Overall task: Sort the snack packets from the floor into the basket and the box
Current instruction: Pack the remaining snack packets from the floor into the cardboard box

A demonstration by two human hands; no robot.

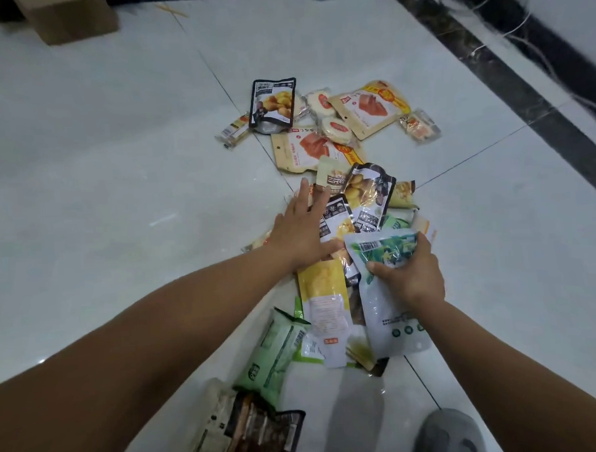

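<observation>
Nearest the camera, at the bottom edge, lies a bundle of dark brown packets (pixel 254 436), and to the right of it a grey rounded shape (pixel 449 434) (a shoe or a knee, it is hard to say). Just beyond the bundle a pale green packet (pixel 275 353) lies tilted on the white tiled floor (pixel 98 149), with a yellow packet (pixel 323 293) overlapping its far corner.

The right hand (pixel 411 272) has its fingers and thumb curled round a white-and-green pouch (pixel 389 310), grasping it near the upper end, where the pouch is crumpled and a barcode shows. The left hand (pixel 303 229) is flat, fingers straight and spread, resting on the heap. Under its palm is a black packet with yellow food printed on it (pixel 337 220), and its fingertips reach a small beige packet (pixel 330 176).

Farther out a second cluster lies on the floor: two kraft pouches with an orange picture (pixel 303 150) (pixel 370 108), round cakes in clear wrap (pixel 333 128), and another black pouch (pixel 272 104) beside a small bar (pixel 234 129).

At the top left, well apart from the snacks, stands a cardboard box (pixel 72 20). A black border strip (pixel 523 89) runs along the right, with thin white cords (pixel 534 44) trailing across it.
</observation>
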